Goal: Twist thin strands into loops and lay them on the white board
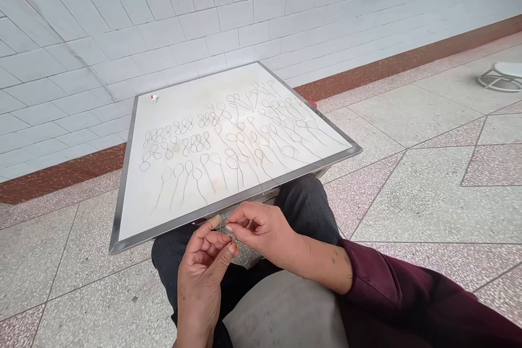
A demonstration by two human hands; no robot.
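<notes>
I have my left hand (199,266) raised from below, palm inward and fingers curled, the thumb (223,261) angled up close to them; I can't make out whether those tips meet. My right hand (263,228) reaches in from the right, its thumb and index finger pinched together just beside the left fingertips. The right forearm (326,263) slants down to my side, bare below the maroon sleeve (375,280).

- The head camera looks forward and down from above the person's lap (285,304), facing the white tabletop (179,95) and, at a slant, the tiled wall (228,19).
- Left hand (202,269) and right hand (267,231) are close, low in view.
- Tabletop lies beyond them; wall, farther.
</notes>
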